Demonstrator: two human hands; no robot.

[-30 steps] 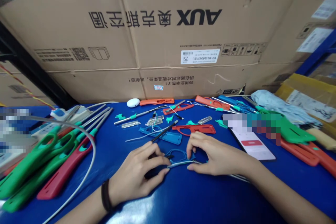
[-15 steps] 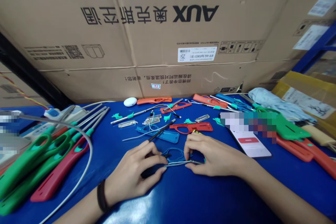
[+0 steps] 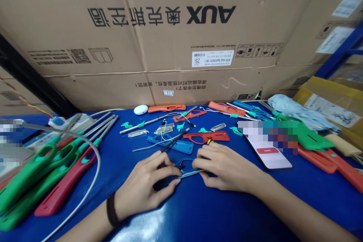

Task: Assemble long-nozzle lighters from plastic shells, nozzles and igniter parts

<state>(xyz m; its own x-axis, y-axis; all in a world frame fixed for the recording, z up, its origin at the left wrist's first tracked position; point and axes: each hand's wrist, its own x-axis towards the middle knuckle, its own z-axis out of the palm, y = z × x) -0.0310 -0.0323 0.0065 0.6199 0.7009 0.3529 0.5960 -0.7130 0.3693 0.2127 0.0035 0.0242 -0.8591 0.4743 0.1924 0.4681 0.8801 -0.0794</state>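
Observation:
My left hand (image 3: 147,189) and my right hand (image 3: 224,168) rest on the blue table (image 3: 198,211), fingers curled toward each other. Between them lies a blue plastic lighter shell (image 3: 187,167) with a thin metal tube (image 3: 190,174) along it. Both hands pinch this piece, the left at its left end, the right at its right end. A black band circles my left wrist. Just beyond the hands lie another blue shell half (image 3: 177,144), a black rod (image 3: 174,140) and a red shell half (image 3: 208,137).
Assembled green and red long lighters (image 3: 48,174) lie at the left beside a white cable (image 3: 90,181). A phone (image 3: 269,155) lies at the right, more green and red lighters (image 3: 320,147) past it. Small parts scatter near big cardboard boxes (image 3: 181,38) behind.
My right hand has slid left along the metal tube, closer to my left hand. The view has shifted slightly.

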